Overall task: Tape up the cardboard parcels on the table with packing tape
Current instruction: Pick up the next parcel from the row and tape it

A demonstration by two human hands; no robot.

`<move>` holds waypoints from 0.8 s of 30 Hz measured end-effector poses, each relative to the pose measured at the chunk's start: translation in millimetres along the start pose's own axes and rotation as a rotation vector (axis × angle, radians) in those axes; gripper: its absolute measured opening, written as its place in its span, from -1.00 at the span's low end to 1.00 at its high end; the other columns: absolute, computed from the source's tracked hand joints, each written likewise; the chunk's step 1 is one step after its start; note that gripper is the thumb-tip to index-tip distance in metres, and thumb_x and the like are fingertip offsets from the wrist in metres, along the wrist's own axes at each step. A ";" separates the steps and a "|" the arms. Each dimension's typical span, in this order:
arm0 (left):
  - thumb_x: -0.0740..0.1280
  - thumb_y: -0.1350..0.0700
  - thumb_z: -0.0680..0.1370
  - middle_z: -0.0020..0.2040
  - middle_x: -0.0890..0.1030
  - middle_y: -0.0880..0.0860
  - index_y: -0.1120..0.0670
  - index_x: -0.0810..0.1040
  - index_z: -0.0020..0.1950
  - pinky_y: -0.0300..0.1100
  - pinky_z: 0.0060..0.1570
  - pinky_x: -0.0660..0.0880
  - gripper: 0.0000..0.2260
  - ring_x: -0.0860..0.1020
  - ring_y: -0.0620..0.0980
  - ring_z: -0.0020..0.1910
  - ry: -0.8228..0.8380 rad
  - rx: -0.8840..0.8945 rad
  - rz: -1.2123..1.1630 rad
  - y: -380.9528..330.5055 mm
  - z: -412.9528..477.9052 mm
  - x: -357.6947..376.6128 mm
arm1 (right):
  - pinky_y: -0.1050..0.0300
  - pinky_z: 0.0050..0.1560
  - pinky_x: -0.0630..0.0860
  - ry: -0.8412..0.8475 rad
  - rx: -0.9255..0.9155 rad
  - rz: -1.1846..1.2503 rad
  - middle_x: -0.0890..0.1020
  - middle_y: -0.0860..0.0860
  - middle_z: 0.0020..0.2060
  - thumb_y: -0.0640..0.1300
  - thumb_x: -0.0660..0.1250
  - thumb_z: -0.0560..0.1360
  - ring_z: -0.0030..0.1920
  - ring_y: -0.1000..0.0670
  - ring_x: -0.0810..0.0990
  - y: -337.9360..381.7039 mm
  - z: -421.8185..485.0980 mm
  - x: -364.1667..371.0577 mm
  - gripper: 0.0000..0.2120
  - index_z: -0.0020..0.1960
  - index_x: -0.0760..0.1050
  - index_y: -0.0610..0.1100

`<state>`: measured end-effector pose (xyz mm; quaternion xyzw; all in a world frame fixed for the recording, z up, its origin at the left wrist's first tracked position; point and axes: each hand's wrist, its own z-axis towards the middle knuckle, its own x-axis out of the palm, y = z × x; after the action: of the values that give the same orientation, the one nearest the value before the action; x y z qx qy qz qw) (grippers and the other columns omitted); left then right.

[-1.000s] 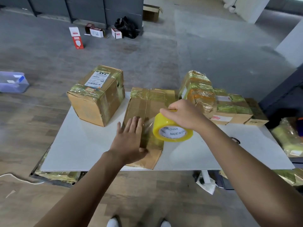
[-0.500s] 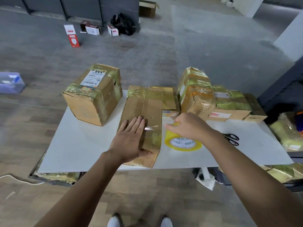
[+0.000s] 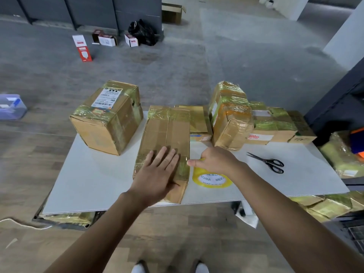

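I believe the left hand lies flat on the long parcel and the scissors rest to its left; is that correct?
No: the head view shows the scissors right of the long parcel; the left hand does lie flat on it.

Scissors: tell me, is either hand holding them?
No, the scissors lie alone on the table; the left hand presses the flat parcel and the right hand grips the tape roll.

We see soft, even, fairly dim indoor light. The white bench (image 3: 94, 174) is brightest, its shadows faint. Small glints of glare sit on the tape of the flat parcel (image 3: 165, 134). Wide-angle distortion bows the bench edges and the floor (image 3: 39, 154) near the borders; detail is slightly soft.
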<state>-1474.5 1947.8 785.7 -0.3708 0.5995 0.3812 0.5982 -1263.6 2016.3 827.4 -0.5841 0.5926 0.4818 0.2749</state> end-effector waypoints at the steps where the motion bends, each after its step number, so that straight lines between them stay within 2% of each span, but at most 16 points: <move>1: 0.07 -0.18 0.51 0.44 0.44 0.15 0.21 0.42 0.44 0.22 0.32 0.39 -0.35 0.39 0.18 0.43 -0.017 0.015 -0.025 -8.5 0.4 2.1 | 0.08 -0.35 0.21 -0.001 -0.003 -0.007 0.33 -0.02 -0.43 0.47 0.19 0.44 -0.37 -0.05 0.39 -0.2 1.2 0.4 -0.35 -0.33 0.29 -0.15; 3: 0.08 -0.07 0.51 0.41 0.46 0.21 0.26 0.46 0.40 0.22 0.30 0.41 -0.41 0.42 0.19 0.41 -0.028 0.030 -0.059 -27.9 0.7 1.7 | 0.09 -0.36 0.21 -0.002 -0.003 -0.014 0.35 -0.02 -0.43 0.46 0.18 0.45 -0.37 -0.04 0.39 -0.4 3.1 1.5 -0.35 -0.33 0.30 -0.15; 6: 0.06 -0.02 0.49 0.39 0.47 0.25 0.30 0.46 0.38 0.22 0.26 0.43 -0.42 0.44 0.22 0.38 -0.057 0.000 -0.026 -39.6 5.3 1.2 | 0.09 -0.35 0.24 0.001 -0.006 -0.010 0.40 -0.03 -0.42 0.44 0.16 0.48 -0.34 -0.05 0.43 -1.2 5.4 5.6 -0.35 -0.33 0.35 -0.16; 8: 0.04 -0.02 0.56 0.51 0.29 0.27 0.31 0.27 0.50 0.19 0.36 0.33 -0.41 0.29 0.22 0.49 -0.007 -0.010 0.013 -39.1 10.5 -6.3 | 0.07 -0.32 0.27 -0.010 -0.025 0.001 0.43 -0.05 -0.41 0.41 0.15 0.50 -0.29 -0.07 0.47 -2.2 5.9 9.1 -0.36 -0.31 0.40 -0.18; 10: 0.07 -0.09 0.63 0.61 -0.05 0.19 0.24 -0.08 0.59 0.13 0.43 0.16 -0.34 0.03 0.16 0.57 0.123 0.005 0.098 -34.3 20.2 -13.6 | 0.05 -0.28 0.31 -0.011 -0.047 0.033 0.44 -0.06 -0.40 0.38 0.15 0.53 -0.28 -0.07 0.48 -5.6 5.4 11.0 -0.37 -0.30 0.42 -0.20; 12: 0.18 -0.16 0.59 0.61 -0.14 0.11 0.18 -0.18 0.59 0.08 0.34 0.22 -0.21 0.02 0.13 0.54 0.194 -0.016 0.181 -36.4 31.4 -24.7 | 0.05 -0.28 0.29 -0.005 -0.053 0.106 0.41 -0.06 -0.41 0.34 0.13 0.56 -0.31 -0.05 0.43 -11.6 3.9 13.4 -0.40 -0.32 0.36 -0.19; 15: 0.38 -0.17 0.48 0.56 -0.07 0.07 0.08 -0.14 0.58 0.05 0.12 0.34 -0.09 0.14 0.16 0.43 0.218 -0.030 0.204 -45.5 51.2 -32.8 | 0.06 -0.32 0.21 -0.027 -0.018 0.258 0.30 -0.04 -0.45 0.27 0.11 0.60 -0.40 -0.02 0.31 -20.6 -0.6 21.8 -0.43 -0.37 0.20 -0.14; 17: 0.48 -0.16 0.40 0.48 0.05 0.07 -0.01 -0.02 0.56 0.02 0.00 0.33 -0.09 0.18 0.16 0.38 0.277 -0.058 0.217 -48.9 59.7 -39.3 | 0.08 -0.36 0.18 -0.071 -0.018 0.270 0.29 -0.03 -0.49 0.21 0.09 0.63 -0.43 -0.01 0.29 -24.9 -3.5 26.2 -0.43 -0.40 0.18 -0.14; 20: 0.52 -0.12 0.36 0.38 0.15 0.09 0.00 0.14 0.49 0.00 -0.06 0.31 -0.17 0.22 0.15 0.33 0.296 -0.070 0.222 -49.9 59.8 -42.8 | 0.06 -0.35 0.16 -0.119 -0.031 0.315 0.25 -0.02 -0.49 0.19 0.12 0.63 -0.44 0.00 0.27 -29.4 -4.9 22.7 -0.44 -0.41 0.17 -0.13; 24: 0.51 -0.18 0.33 0.40 0.10 0.07 0.01 0.15 0.47 0.00 -0.01 0.39 -0.15 0.22 0.15 0.33 0.237 -0.088 0.160 -38.4 44.6 -39.4 | 0.10 -0.36 0.14 -0.156 -0.090 0.311 0.19 0.00 -0.44 0.19 0.24 0.58 -0.46 0.05 0.23 -26.5 -6.6 6.3 -0.46 -0.39 0.22 -0.14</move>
<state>-1420.1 1970.9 824.9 -0.3901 0.6764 0.4070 0.4739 -1237.7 2011.5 817.7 -0.4583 0.6304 0.5883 0.2156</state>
